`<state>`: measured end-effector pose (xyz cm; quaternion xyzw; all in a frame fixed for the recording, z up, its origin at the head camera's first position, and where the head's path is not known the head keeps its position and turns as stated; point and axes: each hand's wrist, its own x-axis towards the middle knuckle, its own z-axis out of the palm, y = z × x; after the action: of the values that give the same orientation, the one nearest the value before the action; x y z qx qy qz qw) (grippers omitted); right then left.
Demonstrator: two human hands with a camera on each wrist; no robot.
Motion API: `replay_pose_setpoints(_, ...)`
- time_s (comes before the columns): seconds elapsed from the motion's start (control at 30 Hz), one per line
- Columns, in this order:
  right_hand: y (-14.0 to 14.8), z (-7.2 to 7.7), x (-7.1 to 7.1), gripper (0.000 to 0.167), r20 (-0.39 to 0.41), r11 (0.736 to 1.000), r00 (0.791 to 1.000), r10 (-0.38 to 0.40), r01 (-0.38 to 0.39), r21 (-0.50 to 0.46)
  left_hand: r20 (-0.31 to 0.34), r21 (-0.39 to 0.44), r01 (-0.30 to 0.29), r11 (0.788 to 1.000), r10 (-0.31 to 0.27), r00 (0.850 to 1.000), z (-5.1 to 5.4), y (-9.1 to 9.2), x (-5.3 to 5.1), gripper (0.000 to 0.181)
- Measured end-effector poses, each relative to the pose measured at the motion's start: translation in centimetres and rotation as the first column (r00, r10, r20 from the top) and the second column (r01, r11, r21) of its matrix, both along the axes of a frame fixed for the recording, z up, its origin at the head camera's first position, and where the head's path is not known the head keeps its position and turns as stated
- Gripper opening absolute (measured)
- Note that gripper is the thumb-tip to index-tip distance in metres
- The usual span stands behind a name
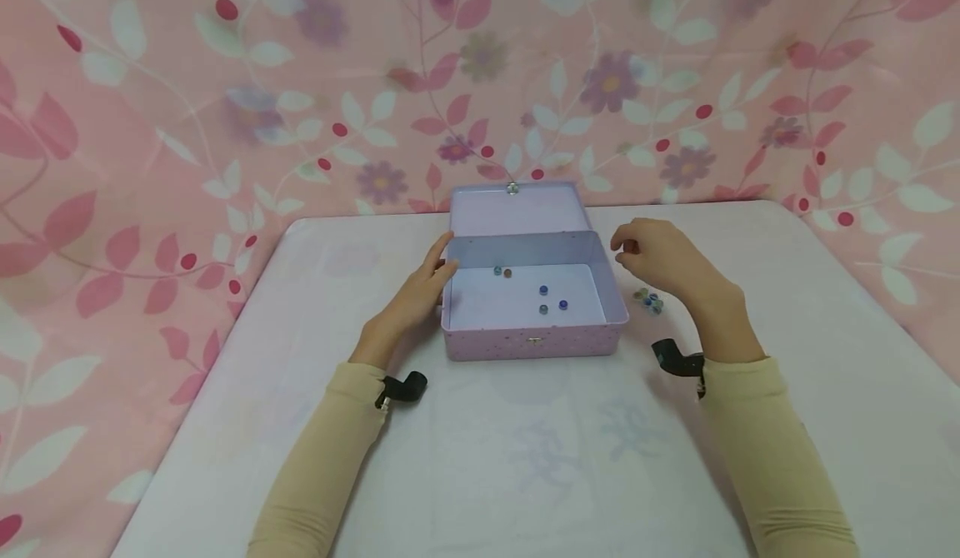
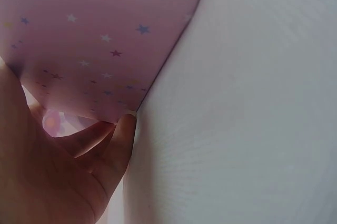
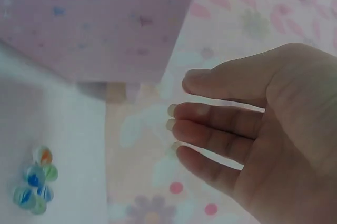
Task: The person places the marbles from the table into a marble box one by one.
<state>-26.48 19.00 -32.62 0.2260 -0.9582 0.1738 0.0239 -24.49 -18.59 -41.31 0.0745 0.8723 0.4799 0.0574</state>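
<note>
Loose marbles (image 1: 652, 299) lay below right hand (image 1: 663, 260), right of box (image 1: 532, 344); that hand was nearer, empty, loosely bent; left hand (image 1: 408, 301) touched box's left side, fingers extended.

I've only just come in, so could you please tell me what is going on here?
Someone's left hand rests against one side of an open box. Their right hand, seemingly empty, hovers by the opposite side. Five marbles lie in the box, and more marbles sit clustered on the table beside it.
</note>
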Motion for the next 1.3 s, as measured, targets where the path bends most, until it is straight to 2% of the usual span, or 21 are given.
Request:
replay_pose_setpoints(0.23,2.4,-1.1,-1.2,0.022,0.082,0.998,0.996,-0.033,0.029,0.047,-0.001,0.007,-0.006,1.000,0.006,1.000,-0.1,-0.1,0.1,0.060)
replay_pose_setpoints(0.47,3.7,-2.4,-1.7,0.025,0.192,0.995,0.980,-0.062,0.045,0.090,0.002,0.020,0.005,1.000,-0.005,1.000,0.1,0.0,0.3,0.061)
replay_pose_setpoints(0.7,4.1,-3.8,-2.1,0.017,0.251,0.989,0.965,-0.078,0.044,0.139,0.002,0.018,0.003,1.000,-0.003,1.000,0.2,0.0,0.3,0.061)
replay_pose_setpoints(0.9,4.2,-5.0,-2.6,0.012,0.260,0.991,0.961,-0.092,0.062,0.122,0.001,0.019,0.002,1.000,-0.002,1.000,0.3,0.1,0.3,0.060)
replay_pose_setpoints(1.07,3.9,-5.5,-2.7,0.020,0.278,0.990,0.954,-0.116,0.087,0.114,-0.003,0.016,0.008,1.000,-0.008,1.000,0.3,0.2,0.4,0.060)
replay_pose_setpoints(1.3,3.1,-6.0,-3.0,0.013,0.238,0.992,0.965,-0.109,0.090,0.093,-0.005,0.016,0.006,1.000,-0.006,1.000,0.3,0.2,0.4,0.061)
